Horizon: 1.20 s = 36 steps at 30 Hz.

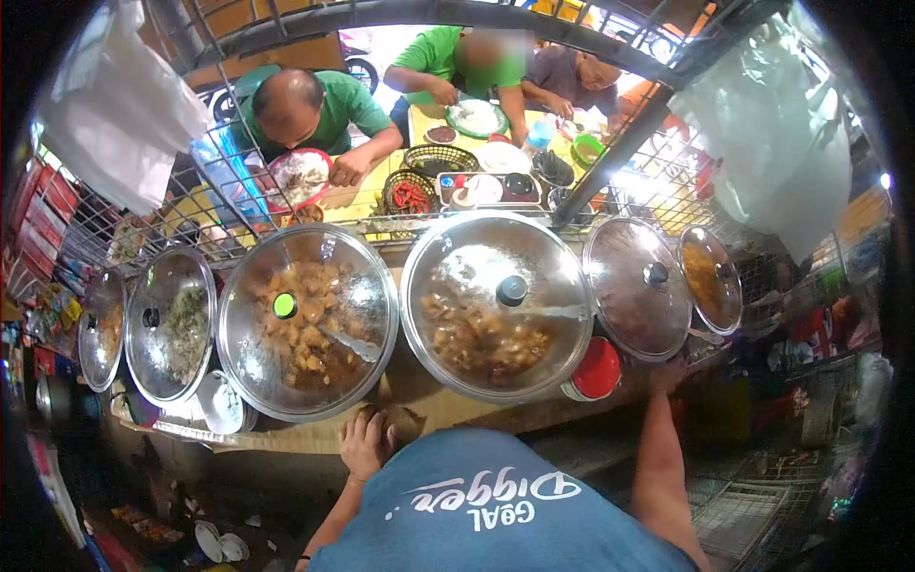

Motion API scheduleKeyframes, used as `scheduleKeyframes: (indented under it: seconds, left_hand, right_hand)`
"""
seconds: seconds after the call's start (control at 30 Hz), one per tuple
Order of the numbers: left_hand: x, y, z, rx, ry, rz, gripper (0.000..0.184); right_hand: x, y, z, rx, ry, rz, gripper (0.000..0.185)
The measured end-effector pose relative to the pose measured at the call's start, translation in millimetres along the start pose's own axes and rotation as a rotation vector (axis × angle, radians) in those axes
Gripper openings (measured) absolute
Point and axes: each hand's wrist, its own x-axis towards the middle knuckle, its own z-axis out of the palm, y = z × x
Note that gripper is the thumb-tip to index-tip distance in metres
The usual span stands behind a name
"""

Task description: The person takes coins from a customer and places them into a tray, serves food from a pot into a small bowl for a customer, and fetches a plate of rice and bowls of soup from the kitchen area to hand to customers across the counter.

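My left hand (367,444) rests on the edge of the wooden counter (448,408), fingers lying on the wood with nothing in them. Just beyond it stands a large pot of brown chunky stew (303,305) under a clear lid with a green knob (284,306); a serving spoon lies inside. My right hand (667,376) is at the counter's edge farther right, dim in shadow, its fingers hard to make out. Nearest to it are a clear-lidded pot (637,289) and a red-lidded tub (597,368). A saucy dish (491,338) sits under the lid between my hands.
More lidded pots (172,327) line the counter at both ends, with a stack of bowls (225,404) at left. Beyond a wire grille (219,114), several people eat at a yellow table. A basket of red chillies (410,197) stands there. White plastic bags (777,133) hang on both sides.
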Motion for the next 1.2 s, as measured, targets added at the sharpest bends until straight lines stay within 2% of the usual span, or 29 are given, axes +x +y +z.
scheduleKeyframes:
  seconds: [0.1, 0.17, 0.2, 0.27, 0.5, 0.53, 0.6, 0.67, 0.7, 0.77, 0.8, 0.97, 1.17, 1.2]
  left_hand:
    - [1.0, 2.4, -0.3, -0.019, 0.013, -0.011, 0.033]
    - [-4.6, -2.4, 6.6, -0.019, 0.019, -0.005, 0.034]
    - [-6.0, -3.8, 9.2, -0.007, 0.027, -0.008, 0.036]
    - [-7.5, -5.7, 12.4, 0.013, 0.055, -0.012, 0.038]
    - [-15.2, -8.8, 17.8, 0.003, 0.011, -0.069, 0.043]
    - [-13.0, -9.5, 18.9, 0.003, 0.011, -0.055, 0.043]
    - [-14.8, -11.4, 19.1, 0.054, 0.037, -0.02, 0.043]
    - [-14.8, -12.9, 20.9, 0.046, 0.022, -0.032, 0.042]
    - [-16.1, -12.3, 21.8, 0.041, 0.007, -0.057, 0.042]
    - [-16.9, -9.9, 19.4, 0.024, 0.005, -0.064, 0.043]
    - [-14.4, -9.3, 18.7, 0.016, 0.009, -0.074, 0.043]
    - [-17.2, -15.0, 20.1, 0.065, 0.014, -0.028, 0.045]
    - [-17.6, -11.0, 20.7, 0.048, -0.021, -0.059, 0.044]
    - [-15.7, -9.5, 18.3, 0.059, -0.018, -0.054, 0.043]
  right_hand:
    - [9.9, 14.5, 19.1, 0.003, 0.035, -0.077, 0.067]
    - [27.3, 28.4, 42.1, 0.057, 0.168, -0.107, 0.061]
    - [22.2, 21.4, 30.0, 0.055, 0.174, -0.111, 0.061]
    - [7.6, 1.7, 9.4, 0.063, 0.059, -0.045, 0.066]
    - [1.9, 1.7, 9.3, 0.013, 0.0, 0.002, 0.063]
    - [31.0, 29.5, 42.6, -0.198, 0.058, -0.193, 0.061]
    - [27.8, 38.1, 46.8, -0.414, 0.11, -0.373, 0.06]
    - [-6.5, -5.8, 4.5, 0.08, 0.135, -0.029, 0.059]
    - [-2.9, -0.7, 7.6, 0.079, 0.14, -0.027, 0.059]
    - [8.8, 11.8, 18.3, -0.283, 0.164, -0.216, 0.062]
    - [17.0, 18.8, 30.4, -0.335, 0.166, -0.262, 0.063]
    - [4.8, 7.0, 15.2, -0.072, 0.067, -0.137, 0.064]
    - [0.1, 1.0, 10.3, -0.017, -0.002, -0.011, 0.066]
    - [0.7, 3.6, 13.1, -0.086, 0.015, -0.052, 0.066]
